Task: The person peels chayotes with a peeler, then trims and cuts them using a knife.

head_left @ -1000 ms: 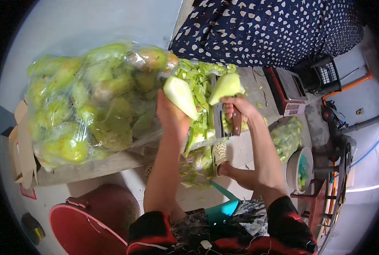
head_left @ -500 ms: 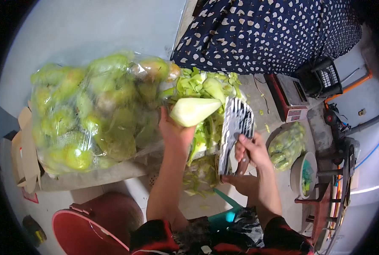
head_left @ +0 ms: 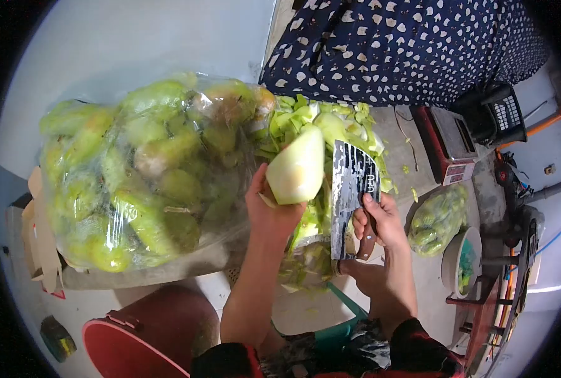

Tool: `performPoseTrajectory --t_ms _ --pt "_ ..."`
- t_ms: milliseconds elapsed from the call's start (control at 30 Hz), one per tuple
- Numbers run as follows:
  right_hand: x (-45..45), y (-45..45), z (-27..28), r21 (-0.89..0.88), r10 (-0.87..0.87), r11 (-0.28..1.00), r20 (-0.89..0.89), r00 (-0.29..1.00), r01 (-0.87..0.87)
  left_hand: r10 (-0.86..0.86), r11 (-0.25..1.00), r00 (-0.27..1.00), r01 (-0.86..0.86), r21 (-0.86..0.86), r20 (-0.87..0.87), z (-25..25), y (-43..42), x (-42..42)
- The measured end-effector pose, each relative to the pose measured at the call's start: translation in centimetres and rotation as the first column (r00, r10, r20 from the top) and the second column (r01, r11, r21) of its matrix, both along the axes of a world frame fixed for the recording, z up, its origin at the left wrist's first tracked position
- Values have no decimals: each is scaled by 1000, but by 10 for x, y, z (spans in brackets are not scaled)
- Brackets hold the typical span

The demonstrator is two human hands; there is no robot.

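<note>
A peeled pale green fruit rests in my left hand, its narrower end pointing up and away. My right hand grips the brown wooden handle of a broad cleaver, whose blade stands upright just right of the fruit, apart from it. Behind and beneath both, green peelings are heaped on the concrete ledge. To the left of my left hand lies a large clear plastic bag full of green fruits.
A red scale and a black basket stand at the right, under a dark patterned cloth. Below them are a bag of green pieces and a white bucket. A red bin stands lower left.
A second peeled fruit has left my right hand for the peelings. My left hand's fruit has turned from sideways to upright. The cleaver blade now shows broadside beside it.
</note>
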State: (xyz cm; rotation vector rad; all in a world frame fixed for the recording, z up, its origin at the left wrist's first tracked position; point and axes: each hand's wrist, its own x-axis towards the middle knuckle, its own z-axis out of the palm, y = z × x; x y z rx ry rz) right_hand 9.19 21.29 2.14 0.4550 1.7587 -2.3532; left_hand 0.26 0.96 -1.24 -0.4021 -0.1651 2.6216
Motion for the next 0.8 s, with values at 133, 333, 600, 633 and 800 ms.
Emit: performPoseTrajectory --t_ms 133,333,600,633,800 --pt "14 3 7 72 -23 997 -37 999 26 -32 999 996 31 -13 -80 -3 -5 0" --pt "31 -6 4 261 85 962 1 996 -82 -85 981 936 19 -193 -341 -17 2 -2" --pt "21 -10 0 409 91 910 -28 995 -71 -136 975 898 46 -218 -419 -7 -15 -6" --pt "20 -12 -1 405 92 911 -31 995 -72 -133 975 900 44 -217 -415 -9 -13 -5" --pt "17 -12 -6 422 115 903 -52 992 -82 -156 932 918 15 -361 -364 -14 -11 -8"
